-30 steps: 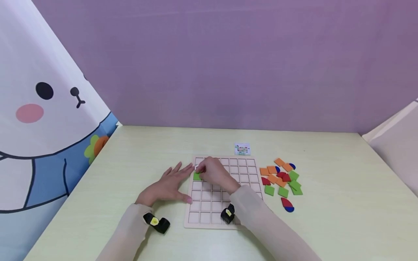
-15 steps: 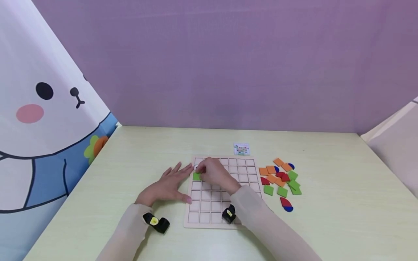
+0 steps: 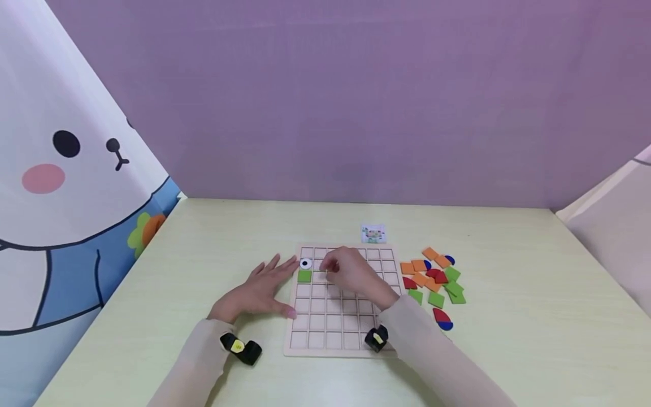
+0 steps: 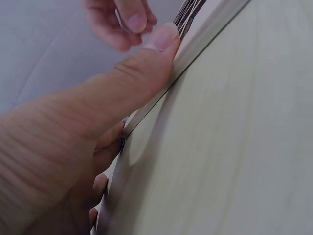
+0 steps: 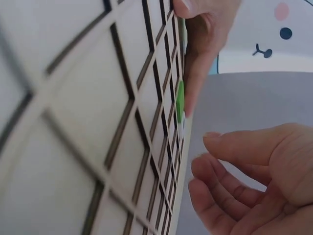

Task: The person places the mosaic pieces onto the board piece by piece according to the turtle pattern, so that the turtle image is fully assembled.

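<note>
My left hand (image 3: 261, 291) lies spread at the left edge of a pale wooden grid board (image 3: 324, 351). In the left wrist view, its thumb (image 4: 142, 71) presses on the board's rim. My right hand (image 3: 353, 274) hovers over the board's upper middle, fingers loosely curled. The right wrist view shows its thumb and fingertips (image 5: 200, 166) apart, with nothing between them. A round white eye piece with a black dot (image 3: 306, 264) sits in a left-column cell, second from the top. Directly below it, a green square tile (image 3: 304, 276) fills another cell.
Right of the board lies a loose cluster of orange tiles (image 3: 407, 268), green tiles (image 3: 435, 299), red quarter-round pieces (image 3: 409, 283) and blue half-round pieces (image 3: 445, 326). A small printed picture card (image 3: 373, 233) lies behind the board. A purple partition (image 3: 366, 113) stands at the table's back.
My right hand has drawn back to the right from the left column, uncovering the eye piece above the green tile. My left hand has stayed at the board's edge.
</note>
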Available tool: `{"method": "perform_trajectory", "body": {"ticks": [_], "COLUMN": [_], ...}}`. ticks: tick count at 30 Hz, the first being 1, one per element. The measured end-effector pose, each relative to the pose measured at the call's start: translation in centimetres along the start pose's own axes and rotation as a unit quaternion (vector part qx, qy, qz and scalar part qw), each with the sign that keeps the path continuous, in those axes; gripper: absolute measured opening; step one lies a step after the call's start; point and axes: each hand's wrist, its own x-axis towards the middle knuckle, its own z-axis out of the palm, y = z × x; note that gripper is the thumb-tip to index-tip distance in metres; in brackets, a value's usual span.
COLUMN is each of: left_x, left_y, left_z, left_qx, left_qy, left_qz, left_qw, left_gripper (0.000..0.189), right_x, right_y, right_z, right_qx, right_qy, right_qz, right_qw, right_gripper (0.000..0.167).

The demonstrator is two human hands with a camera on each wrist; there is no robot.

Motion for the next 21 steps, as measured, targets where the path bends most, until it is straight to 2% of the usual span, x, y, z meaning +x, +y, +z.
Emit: {"method": "perform_trajectory", "body": {"ticks": [5,21], "left_x": [0.1,0.0], "left_y": [-0.1,-0.1], "left_z": [0.1,0.1], "left_qx": [-0.001,0.0], "left_qy": [-0.001,-0.001], "left_qz": [0.001,-0.004], "left_qw": [1.0,1.0], "left_gripper": [0.11,0.111], "right_x": [-1.2,-4.7], "right_y": [1.0,4.2], "right_z": [-1.1,-4.1], "right_qx": [0.01,-0.016], "right_qy": [0.007,0.048], "right_qz": [0.016,0.029], "right_qw": [0.9998,0.9983], "right_gripper": [0.012,0.013]}}
